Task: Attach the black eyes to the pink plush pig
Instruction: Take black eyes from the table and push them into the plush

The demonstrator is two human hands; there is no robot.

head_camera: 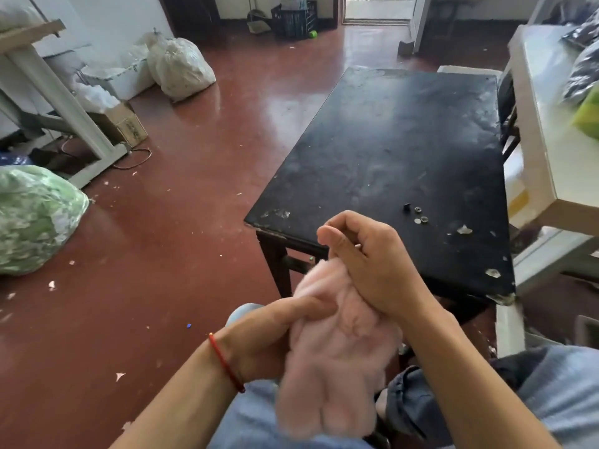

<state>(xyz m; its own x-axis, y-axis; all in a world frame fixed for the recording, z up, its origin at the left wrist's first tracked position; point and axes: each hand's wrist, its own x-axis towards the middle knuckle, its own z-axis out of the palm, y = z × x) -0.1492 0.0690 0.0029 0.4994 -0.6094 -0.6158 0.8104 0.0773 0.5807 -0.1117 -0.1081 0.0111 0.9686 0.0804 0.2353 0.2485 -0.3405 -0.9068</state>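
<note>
Your pink plush pig (337, 361) is motion-blurred; small parts (418, 215) on the surface (405, 140) are too small to identify.

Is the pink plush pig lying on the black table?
No. The pink plush pig is held over the lap by the left hand and right hand, off the black table.

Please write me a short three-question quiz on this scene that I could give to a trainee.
1. True or false: both hands grip the pink plush pig.
2. Where do the small loose parts lie?
A. on the red floor
B. on the black table
C. in the person's lap
3. Fill in: the red string bracelet sits on the ____ wrist.

Key:
1. True: the left hand holds the pig's side and the right hand grips its top.
2. B, near the table's front right.
3. left
</note>
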